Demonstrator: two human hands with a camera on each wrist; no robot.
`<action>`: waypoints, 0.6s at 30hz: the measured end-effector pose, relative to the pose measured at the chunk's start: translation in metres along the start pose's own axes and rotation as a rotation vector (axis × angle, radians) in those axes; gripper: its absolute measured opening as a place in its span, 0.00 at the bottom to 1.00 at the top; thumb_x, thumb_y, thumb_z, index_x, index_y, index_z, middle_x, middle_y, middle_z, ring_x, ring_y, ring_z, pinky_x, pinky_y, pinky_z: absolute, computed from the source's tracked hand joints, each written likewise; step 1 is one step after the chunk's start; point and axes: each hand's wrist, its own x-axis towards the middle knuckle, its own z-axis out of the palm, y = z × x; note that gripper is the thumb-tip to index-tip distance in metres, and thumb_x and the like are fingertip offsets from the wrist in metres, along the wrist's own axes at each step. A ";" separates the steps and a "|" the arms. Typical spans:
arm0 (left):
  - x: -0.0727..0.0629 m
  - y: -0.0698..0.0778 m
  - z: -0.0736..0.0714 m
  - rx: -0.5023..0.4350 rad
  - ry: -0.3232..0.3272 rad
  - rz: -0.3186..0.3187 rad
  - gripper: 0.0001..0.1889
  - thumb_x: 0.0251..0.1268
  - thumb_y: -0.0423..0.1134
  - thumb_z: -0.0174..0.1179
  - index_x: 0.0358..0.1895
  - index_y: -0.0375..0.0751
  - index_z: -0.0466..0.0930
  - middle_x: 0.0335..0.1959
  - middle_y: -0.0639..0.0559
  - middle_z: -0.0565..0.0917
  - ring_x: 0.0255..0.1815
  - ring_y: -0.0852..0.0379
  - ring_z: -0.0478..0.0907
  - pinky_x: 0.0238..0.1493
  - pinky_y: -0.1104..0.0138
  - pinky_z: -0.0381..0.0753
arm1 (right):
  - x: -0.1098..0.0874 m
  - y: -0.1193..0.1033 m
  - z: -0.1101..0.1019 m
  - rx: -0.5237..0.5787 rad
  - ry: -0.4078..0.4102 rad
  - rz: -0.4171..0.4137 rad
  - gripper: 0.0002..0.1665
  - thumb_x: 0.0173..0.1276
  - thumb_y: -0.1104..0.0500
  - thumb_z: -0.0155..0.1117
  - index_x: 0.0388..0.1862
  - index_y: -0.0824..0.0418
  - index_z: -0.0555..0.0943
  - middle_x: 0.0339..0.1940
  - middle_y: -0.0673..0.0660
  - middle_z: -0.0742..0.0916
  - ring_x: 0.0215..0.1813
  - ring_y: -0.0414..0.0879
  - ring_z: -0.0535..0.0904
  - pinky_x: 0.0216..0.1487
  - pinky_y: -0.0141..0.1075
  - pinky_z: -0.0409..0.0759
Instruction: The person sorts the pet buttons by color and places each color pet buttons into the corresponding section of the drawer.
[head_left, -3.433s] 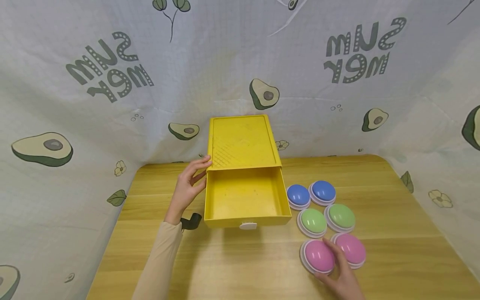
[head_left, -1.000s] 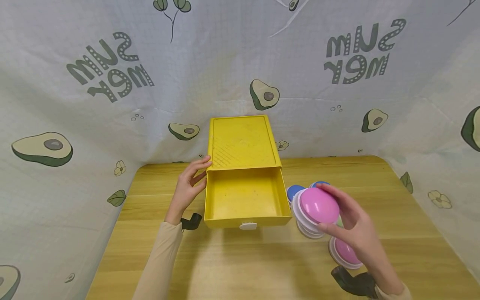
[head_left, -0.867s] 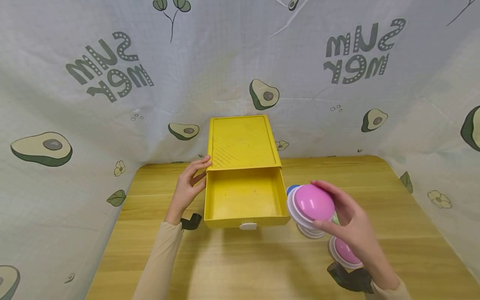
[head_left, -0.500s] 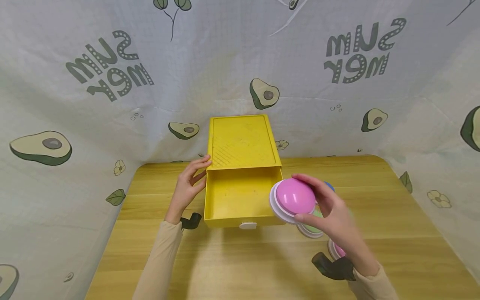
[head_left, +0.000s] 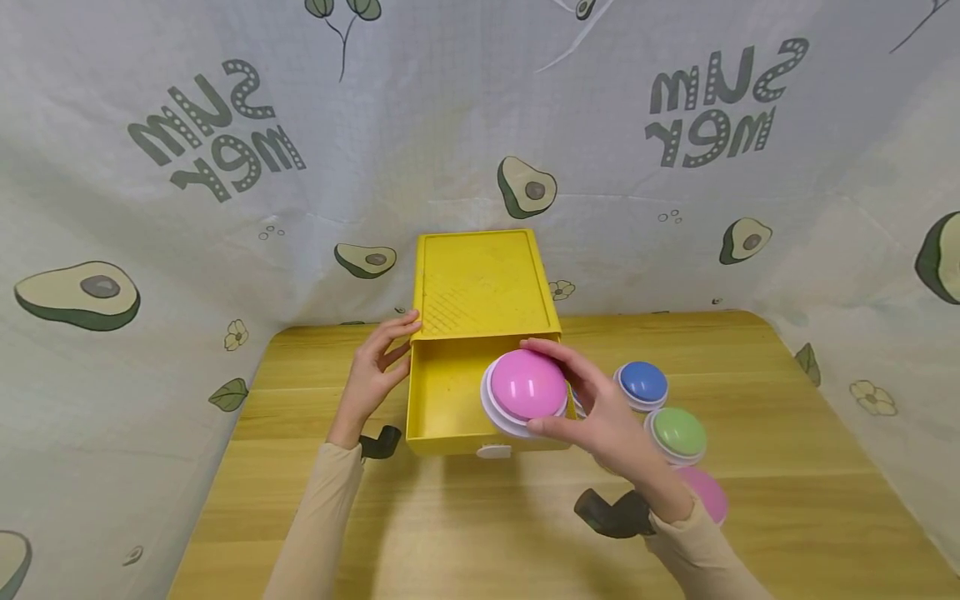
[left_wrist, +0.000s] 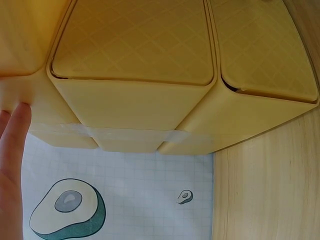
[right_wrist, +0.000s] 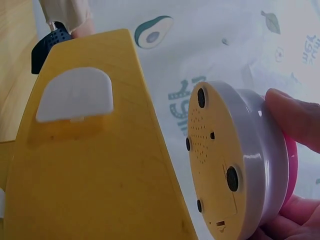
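Observation:
A yellow drawer unit [head_left: 483,283] stands at the table's back with its top drawer [head_left: 442,447] pulled out. My left hand [head_left: 372,377] rests on the unit's left front edge, fingers nearly straight; in the left wrist view its fingertips [left_wrist: 21,112] touch the yellow side wall. Pinched between the thumb and fingers of my right hand [head_left: 611,417] is a pink dome push button [head_left: 528,385] with a white base, held over the drawer's right half. The right wrist view shows its underside [right_wrist: 215,165] with speaker holes and black feet, beside the drawer front [right_wrist: 100,175].
Right of the drawer, on the wooden table [head_left: 465,533], sit a blue button [head_left: 643,382], a green button [head_left: 679,432] and another pink button [head_left: 708,492], partly covered by my arm. More buttons are mostly hidden behind my right hand. A printed cloth [head_left: 412,125] hangs behind.
My right hand has gripped the nearer pink button, lifted it off the table and carried it left over the drawer. The left hand has stayed put.

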 end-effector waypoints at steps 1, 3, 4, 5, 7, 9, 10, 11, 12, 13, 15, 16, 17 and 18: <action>0.000 0.000 0.000 -0.001 0.000 0.000 0.24 0.54 0.09 0.50 0.57 0.19 0.71 0.64 0.29 0.67 0.66 0.56 0.66 0.60 0.51 0.71 | 0.002 0.000 0.002 -0.003 -0.006 -0.004 0.43 0.52 0.73 0.73 0.67 0.63 0.68 0.66 0.57 0.73 0.66 0.49 0.67 0.67 0.32 0.65; 0.000 0.000 0.000 0.001 0.001 -0.002 0.24 0.54 0.10 0.51 0.57 0.19 0.71 0.64 0.29 0.67 0.66 0.56 0.66 0.60 0.52 0.71 | 0.006 0.000 0.007 -0.012 -0.016 -0.007 0.42 0.53 0.72 0.73 0.67 0.62 0.68 0.65 0.56 0.73 0.66 0.49 0.67 0.67 0.33 0.65; 0.000 0.000 0.000 0.003 0.002 -0.002 0.24 0.54 0.10 0.51 0.57 0.19 0.71 0.64 0.29 0.67 0.66 0.56 0.66 0.60 0.53 0.72 | 0.008 0.000 0.009 -0.017 -0.022 -0.008 0.42 0.53 0.71 0.73 0.67 0.61 0.68 0.65 0.55 0.73 0.65 0.48 0.67 0.67 0.33 0.65; 0.000 0.000 0.000 0.004 0.003 -0.004 0.24 0.54 0.10 0.51 0.57 0.20 0.72 0.64 0.29 0.67 0.66 0.57 0.66 0.60 0.53 0.72 | 0.010 0.000 0.011 -0.017 -0.027 -0.007 0.42 0.53 0.70 0.74 0.67 0.61 0.69 0.65 0.55 0.73 0.65 0.48 0.67 0.67 0.34 0.65; 0.000 0.001 0.000 0.009 0.005 -0.005 0.24 0.54 0.10 0.51 0.57 0.20 0.72 0.64 0.30 0.67 0.66 0.57 0.66 0.59 0.54 0.72 | 0.013 0.001 0.015 -0.020 -0.033 -0.003 0.42 0.53 0.69 0.74 0.67 0.60 0.69 0.65 0.54 0.74 0.65 0.47 0.67 0.67 0.34 0.66; 0.000 0.001 0.000 0.012 0.007 -0.004 0.24 0.54 0.10 0.51 0.56 0.20 0.72 0.64 0.30 0.67 0.66 0.57 0.66 0.59 0.54 0.72 | 0.016 0.001 0.019 -0.023 -0.037 0.000 0.42 0.53 0.69 0.75 0.67 0.59 0.69 0.65 0.54 0.74 0.65 0.46 0.68 0.67 0.35 0.66; 0.001 0.001 0.000 0.012 0.008 -0.004 0.24 0.53 0.10 0.52 0.56 0.20 0.72 0.64 0.30 0.67 0.66 0.57 0.66 0.59 0.54 0.72 | 0.017 0.000 0.020 -0.025 -0.039 0.004 0.42 0.53 0.68 0.75 0.67 0.59 0.69 0.65 0.54 0.74 0.65 0.46 0.68 0.67 0.36 0.66; 0.001 0.001 0.000 0.012 0.010 -0.003 0.23 0.53 0.10 0.52 0.56 0.20 0.72 0.64 0.29 0.67 0.66 0.58 0.66 0.59 0.54 0.73 | 0.019 0.000 0.022 -0.029 -0.041 0.007 0.43 0.53 0.68 0.75 0.67 0.59 0.69 0.65 0.53 0.74 0.65 0.46 0.68 0.67 0.36 0.66; 0.000 -0.003 0.000 0.009 0.011 0.001 0.24 0.54 0.10 0.52 0.56 0.20 0.72 0.64 0.31 0.68 0.66 0.57 0.66 0.59 0.54 0.73 | 0.021 0.001 0.024 -0.033 -0.044 0.013 0.43 0.53 0.67 0.75 0.67 0.59 0.69 0.65 0.53 0.74 0.65 0.45 0.67 0.67 0.36 0.67; 0.000 -0.008 -0.001 0.006 0.012 0.005 0.24 0.54 0.10 0.52 0.57 0.21 0.72 0.64 0.33 0.68 0.66 0.56 0.66 0.59 0.55 0.73 | 0.022 0.001 0.026 -0.036 -0.046 0.017 0.43 0.53 0.67 0.76 0.67 0.58 0.69 0.65 0.53 0.74 0.65 0.45 0.67 0.67 0.36 0.67; -0.001 -0.016 -0.002 -0.001 0.016 0.012 0.24 0.54 0.10 0.52 0.57 0.23 0.73 0.65 0.36 0.69 0.67 0.54 0.66 0.59 0.56 0.73 | 0.026 0.002 0.029 -0.038 -0.050 0.024 0.43 0.52 0.66 0.76 0.67 0.58 0.69 0.65 0.52 0.74 0.65 0.45 0.67 0.66 0.37 0.67; -0.001 -0.020 -0.003 -0.003 0.017 0.011 0.25 0.54 0.10 0.53 0.57 0.23 0.73 0.65 0.38 0.69 0.67 0.54 0.66 0.59 0.57 0.73 | 0.027 0.002 0.030 -0.040 -0.053 0.026 0.43 0.52 0.66 0.76 0.67 0.58 0.69 0.64 0.52 0.74 0.65 0.45 0.67 0.66 0.37 0.67; -0.001 -0.024 -0.003 -0.005 0.019 0.010 0.25 0.54 0.10 0.53 0.57 0.24 0.73 0.65 0.39 0.70 0.67 0.53 0.65 0.59 0.58 0.74 | 0.028 0.003 0.032 -0.040 -0.055 0.027 0.43 0.52 0.66 0.76 0.67 0.58 0.69 0.64 0.51 0.74 0.65 0.45 0.67 0.66 0.37 0.67; -0.001 -0.028 -0.003 -0.007 0.020 0.008 0.25 0.54 0.10 0.53 0.58 0.25 0.73 0.65 0.41 0.70 0.67 0.52 0.65 0.59 0.59 0.74 | 0.030 0.003 0.033 -0.041 -0.056 0.027 0.43 0.52 0.65 0.76 0.67 0.59 0.69 0.64 0.52 0.74 0.65 0.45 0.68 0.66 0.37 0.67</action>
